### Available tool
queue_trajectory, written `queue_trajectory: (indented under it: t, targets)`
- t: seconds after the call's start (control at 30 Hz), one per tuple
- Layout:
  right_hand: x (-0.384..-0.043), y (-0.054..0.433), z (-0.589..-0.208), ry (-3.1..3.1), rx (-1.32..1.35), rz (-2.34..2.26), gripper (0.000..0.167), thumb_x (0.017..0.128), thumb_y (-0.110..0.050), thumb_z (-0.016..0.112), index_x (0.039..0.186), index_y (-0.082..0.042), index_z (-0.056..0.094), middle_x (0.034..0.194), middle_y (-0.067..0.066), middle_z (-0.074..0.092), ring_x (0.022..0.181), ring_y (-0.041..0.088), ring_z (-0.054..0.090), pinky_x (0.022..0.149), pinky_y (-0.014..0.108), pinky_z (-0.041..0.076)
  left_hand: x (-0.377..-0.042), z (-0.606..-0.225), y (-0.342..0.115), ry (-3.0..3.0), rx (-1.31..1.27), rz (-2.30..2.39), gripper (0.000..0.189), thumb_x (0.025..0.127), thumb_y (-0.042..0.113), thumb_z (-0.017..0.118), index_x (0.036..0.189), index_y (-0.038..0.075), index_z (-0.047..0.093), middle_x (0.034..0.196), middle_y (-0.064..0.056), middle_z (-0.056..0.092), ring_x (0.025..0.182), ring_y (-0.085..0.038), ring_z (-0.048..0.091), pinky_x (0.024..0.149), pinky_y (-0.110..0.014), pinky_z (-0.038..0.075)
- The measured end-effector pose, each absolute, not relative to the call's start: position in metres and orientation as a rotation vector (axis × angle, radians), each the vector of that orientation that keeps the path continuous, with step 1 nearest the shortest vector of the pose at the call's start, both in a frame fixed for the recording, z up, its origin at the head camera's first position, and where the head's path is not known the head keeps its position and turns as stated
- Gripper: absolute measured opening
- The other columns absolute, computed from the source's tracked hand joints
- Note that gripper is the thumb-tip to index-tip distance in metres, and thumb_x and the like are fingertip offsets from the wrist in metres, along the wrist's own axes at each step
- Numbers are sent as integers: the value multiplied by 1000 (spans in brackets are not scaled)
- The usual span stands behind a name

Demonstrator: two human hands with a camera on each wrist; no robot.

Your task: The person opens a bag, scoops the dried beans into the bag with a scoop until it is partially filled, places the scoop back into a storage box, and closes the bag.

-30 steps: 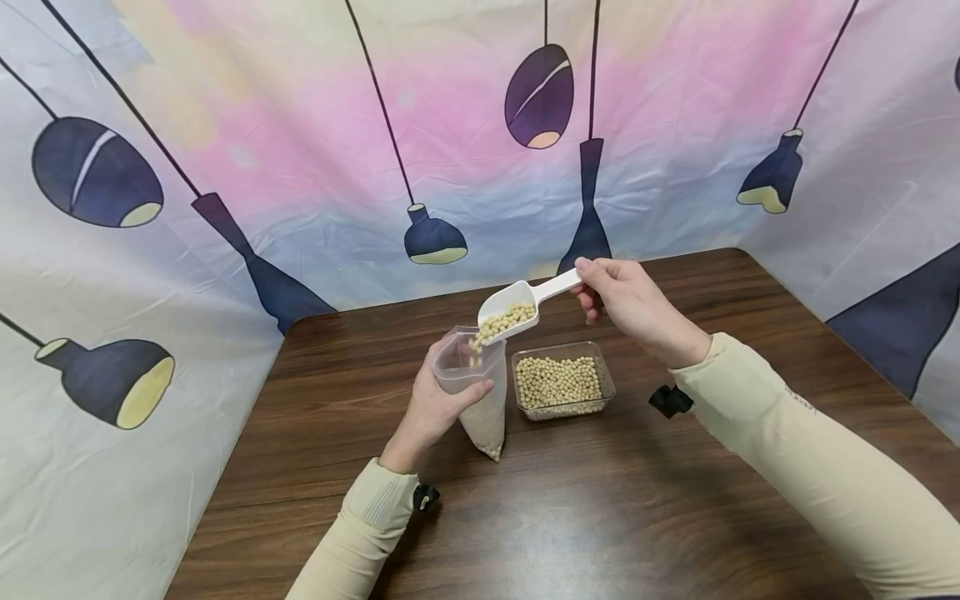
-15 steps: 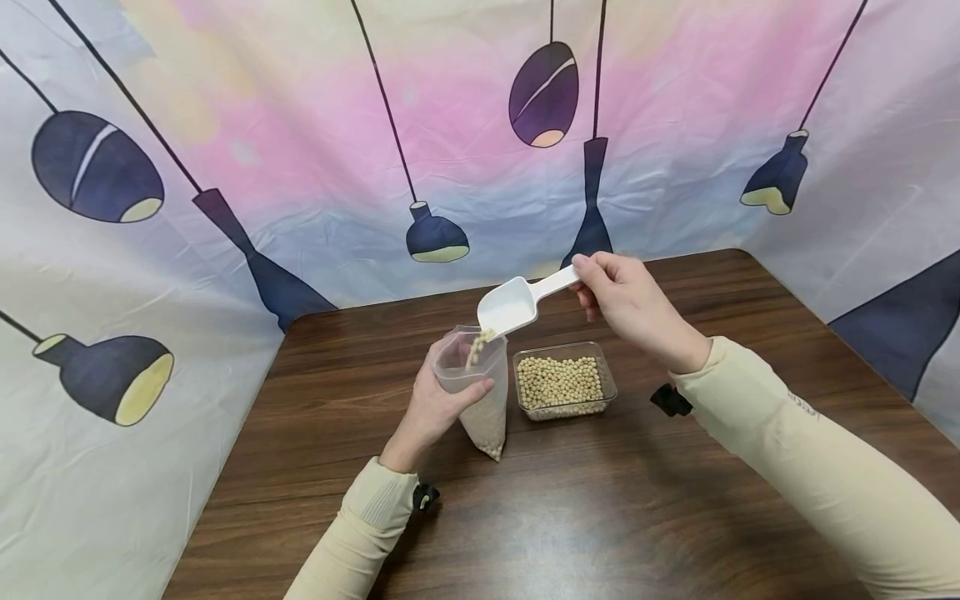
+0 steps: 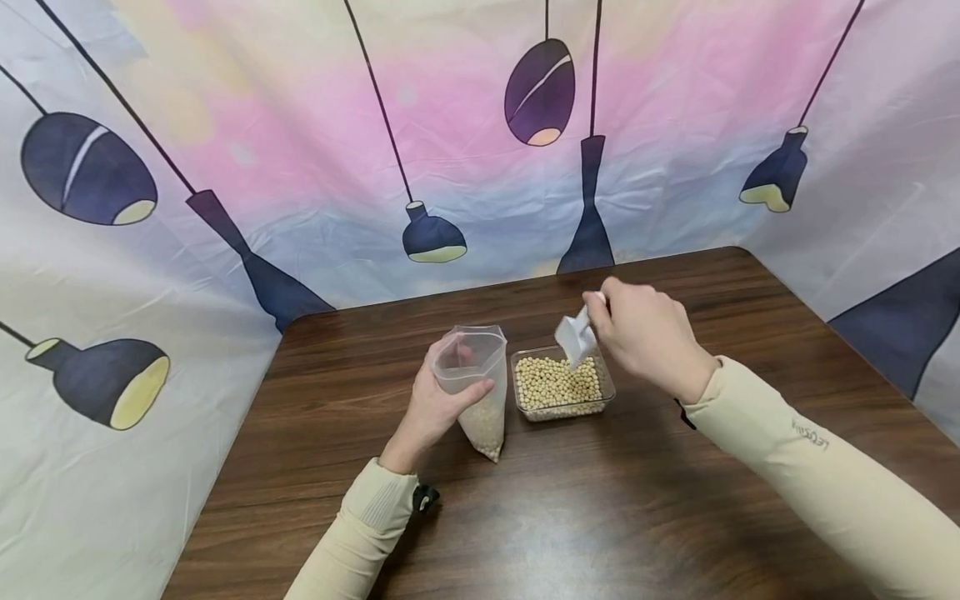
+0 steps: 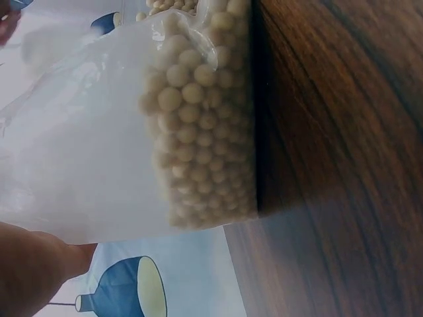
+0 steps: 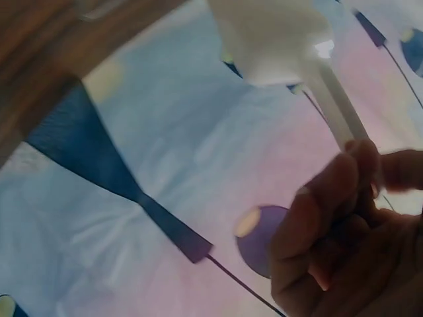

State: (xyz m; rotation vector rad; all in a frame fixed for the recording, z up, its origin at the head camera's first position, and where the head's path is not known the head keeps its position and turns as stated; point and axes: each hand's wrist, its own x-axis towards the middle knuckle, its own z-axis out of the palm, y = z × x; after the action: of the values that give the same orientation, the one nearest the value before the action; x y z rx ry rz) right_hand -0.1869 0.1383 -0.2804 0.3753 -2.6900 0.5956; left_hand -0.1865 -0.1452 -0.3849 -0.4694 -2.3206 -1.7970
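My left hand (image 3: 432,408) grips a translucent plastic bag (image 3: 487,417) near its top, thumb in front, and the bag's mouth gapes upward. Round pale beans fill the bottom of the bag (image 4: 79,145), as the left wrist view shows. Above the tray of beans, my right hand (image 3: 645,337) pinches the handle of a white scoop (image 3: 576,337), its bowl tipped down toward the beans. In the right wrist view the scoop (image 5: 277,39) extends from the curled fingers (image 5: 324,198); the inside of its bowl is hidden. The clear plastic tray (image 3: 558,412) stands just right of the bag.
Bag and tray stand on a dark wooden table (image 3: 600,517). Behind it hangs a cloth backdrop (image 3: 315,150) printed with lamps, close to the table's far edge.
Beans slid from the scoop into the bag. The right hand then swung the emptied scoop rightward and down over the tray, turning it. My left hand and the bag stayed in place.
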Motion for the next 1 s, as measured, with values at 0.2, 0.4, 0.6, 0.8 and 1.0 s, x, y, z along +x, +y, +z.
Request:
queue_trajectory:
  t: [0.2, 0.4, 0.6, 0.8, 1.0]
  targets:
    - [-191, 146, -313, -2768, 405, 448, 38, 102, -27, 41, 67, -12, 46, 54, 2, 46, 47, 22, 50, 41, 41, 40, -186, -383, -144, -2316, -477, -1819, 76, 79, 8, 80, 143, 11, 40, 125, -18, 53, 115, -32, 53, 95, -46, 43]
    - [-198, 156, -327, -2868, 379, 485, 38, 102, -27, 40, 69, -10, 48, 56, 6, 48, 51, 25, 53, 43, 43, 41, -186, -384, -144, -2330, -480, -1806, 75, 79, 10, 81, 142, 14, 41, 124, -15, 54, 114, -29, 53, 94, -45, 44]
    - [-211, 172, -337, -3005, 290, 747, 40, 105, -28, 35, 77, -6, 53, 61, 8, 45, 50, 23, 45, 44, 36, 35, -187, -385, -144, -2329, -489, -1789, 76, 79, 11, 81, 143, 14, 41, 124, -13, 54, 113, -28, 54, 93, -46, 45]
    - [-224, 185, -351, -3040, 318, 914, 41, 105, -26, 33, 73, -7, 50, 60, 5, 41, 49, 19, 36, 48, 31, 32, -188, -384, -143, -2303, -481, -1828, 73, 80, 7, 79, 142, 11, 41, 124, -17, 54, 115, -30, 53, 94, -46, 44]
    - [-229, 193, -374, -3080, 331, 1136, 46, 105, -23, 31, 77, 0, 57, 61, 5, 52, 52, 16, 46, 52, 30, 40, -188, -385, -142, -2305, -483, -1838, 74, 80, 6, 79, 143, 10, 41, 125, -18, 54, 116, -31, 52, 94, -46, 44]
